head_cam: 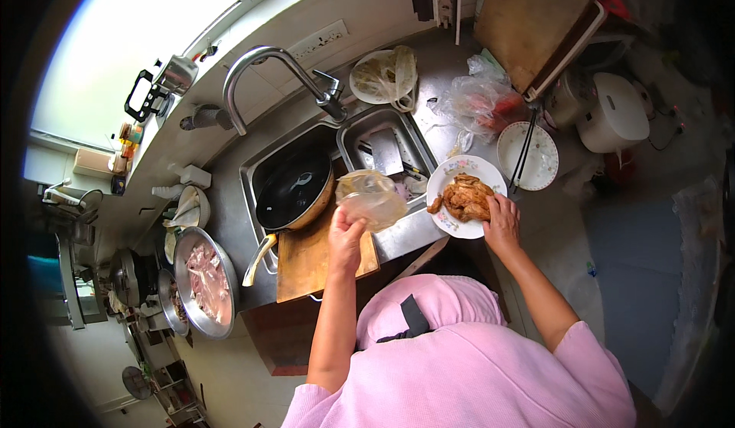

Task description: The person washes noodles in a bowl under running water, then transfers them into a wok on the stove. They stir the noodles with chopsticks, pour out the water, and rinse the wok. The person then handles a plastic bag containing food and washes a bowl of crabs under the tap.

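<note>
My left hand (346,238) pinches thin, clear plastic packaging (376,210) above a cutting board and the sink's near edge. On the counter edge is a white plate with a floral pattern (440,174), holding browned, cooked meat (464,195) that looks like poultry. My right hand (503,225) is over the plate's right rim, its fingertips against the meat. Whether those fingers grip the meat or the rim is not clear. To the right of the plate, black chopsticks (525,149) lie across a white bowl (540,167).
A black wok (296,189) rests in the left sink basin beside the wooden board (310,261). A cleaver (386,151) lies in the right basin, past the faucet (275,55). Left stands a metal basin (229,307) of raw meat. Plastic bags (476,103) sit behind the plate.
</note>
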`<control>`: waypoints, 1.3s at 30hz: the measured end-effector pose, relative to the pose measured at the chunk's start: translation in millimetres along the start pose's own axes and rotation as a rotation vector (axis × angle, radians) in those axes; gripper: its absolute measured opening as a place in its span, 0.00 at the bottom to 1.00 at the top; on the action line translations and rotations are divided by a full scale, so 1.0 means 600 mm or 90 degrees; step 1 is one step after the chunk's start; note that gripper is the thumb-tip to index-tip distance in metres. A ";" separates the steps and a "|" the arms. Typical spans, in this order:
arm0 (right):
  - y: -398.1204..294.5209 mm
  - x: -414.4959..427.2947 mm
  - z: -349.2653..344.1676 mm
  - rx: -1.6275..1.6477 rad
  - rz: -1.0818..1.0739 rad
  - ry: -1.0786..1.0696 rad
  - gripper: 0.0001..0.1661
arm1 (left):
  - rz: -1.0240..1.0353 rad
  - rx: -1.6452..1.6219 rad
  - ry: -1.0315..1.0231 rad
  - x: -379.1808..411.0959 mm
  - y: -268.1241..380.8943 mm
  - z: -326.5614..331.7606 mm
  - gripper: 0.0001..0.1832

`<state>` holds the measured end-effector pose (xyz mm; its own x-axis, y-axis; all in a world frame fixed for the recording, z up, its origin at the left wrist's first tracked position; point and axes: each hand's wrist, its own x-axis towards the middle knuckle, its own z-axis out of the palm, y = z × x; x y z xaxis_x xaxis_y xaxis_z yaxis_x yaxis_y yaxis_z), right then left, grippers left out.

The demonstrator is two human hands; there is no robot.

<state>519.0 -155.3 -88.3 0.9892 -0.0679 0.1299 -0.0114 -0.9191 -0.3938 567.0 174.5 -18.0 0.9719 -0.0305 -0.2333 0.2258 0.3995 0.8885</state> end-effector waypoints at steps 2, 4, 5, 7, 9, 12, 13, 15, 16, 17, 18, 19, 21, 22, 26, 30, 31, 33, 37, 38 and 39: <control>0.000 0.006 0.000 -0.010 -0.004 -0.003 0.40 | -0.026 -0.009 0.040 -0.013 0.009 -0.012 0.24; 0.001 0.011 0.001 -0.006 -0.014 -0.008 0.40 | -0.010 -0.020 0.048 -0.025 0.012 -0.021 0.24; 0.004 0.012 0.000 -0.002 -0.006 -0.016 0.42 | -0.004 -0.029 0.056 -0.033 0.013 -0.020 0.24; 0.007 0.014 0.000 0.000 -0.019 -0.015 0.42 | 0.000 -0.030 0.072 -0.047 0.012 -0.027 0.25; 0.009 0.016 0.000 0.002 -0.027 -0.013 0.42 | -0.012 -0.010 0.064 -0.053 -0.002 -0.039 0.23; 0.009 0.021 0.002 0.000 -0.025 -0.005 0.41 | -0.045 -0.004 0.079 -0.059 -0.021 -0.041 0.23; 0.005 0.023 0.003 -0.004 -0.022 0.000 0.40 | -0.058 -0.005 0.088 -0.060 -0.025 -0.037 0.24; 0.001 0.026 0.008 -0.002 -0.011 0.005 0.39 | -0.066 -0.003 0.103 -0.063 -0.032 -0.026 0.24; 0.000 0.027 0.012 0.004 -0.002 0.004 0.39 | -0.071 -0.002 0.110 -0.064 -0.034 -0.021 0.23; -0.001 0.027 0.013 0.010 0.006 0.003 0.38 | -0.078 0.002 0.118 -0.066 -0.035 -0.018 0.23; -0.002 0.027 0.012 0.018 0.004 0.001 0.38 | -0.086 0.006 0.126 -0.069 -0.035 -0.015 0.23; -0.004 0.027 0.008 0.026 0.002 -0.001 0.37 | -0.093 0.009 0.134 -0.072 -0.035 -0.013 0.23; -0.006 0.024 -0.004 0.035 -0.016 0.011 0.34 | -0.095 0.010 0.141 -0.079 -0.037 -0.014 0.23; -0.008 0.021 -0.012 0.036 -0.033 0.025 0.31 | -0.095 0.011 0.145 -0.082 -0.037 -0.014 0.23; -0.019 0.022 -0.013 0.055 -0.112 0.034 0.17 | -0.105 0.017 0.163 -0.094 -0.033 -0.010 0.18; -0.091 0.040 0.015 0.090 -0.238 -0.015 0.07 | -0.109 0.011 0.156 -0.096 -0.045 -0.011 0.21; -0.106 0.048 0.030 0.074 -0.245 -0.020 0.07 | -0.111 0.014 0.156 -0.096 -0.045 -0.008 0.22; -0.124 0.062 0.062 0.039 -0.257 -0.029 0.06 | -0.107 0.012 0.163 -0.097 -0.043 0.000 0.22; -0.122 0.068 0.079 -0.017 -0.271 -0.085 0.04 | -0.107 0.013 0.162 -0.102 -0.035 0.002 0.20; -0.115 0.061 0.073 -0.041 -0.282 -0.114 0.05 | -0.109 0.013 0.165 -0.103 -0.035 -0.001 0.20; -0.109 0.054 0.065 -0.067 -0.294 -0.142 0.05 | -0.110 0.011 0.168 -0.106 -0.037 -0.004 0.20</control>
<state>557.4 -82.5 -93.9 0.9016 0.4274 0.0664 0.4299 -0.8687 -0.2460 500.1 170.1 -23.7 0.8691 0.1437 -0.4734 0.3887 0.3934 0.8331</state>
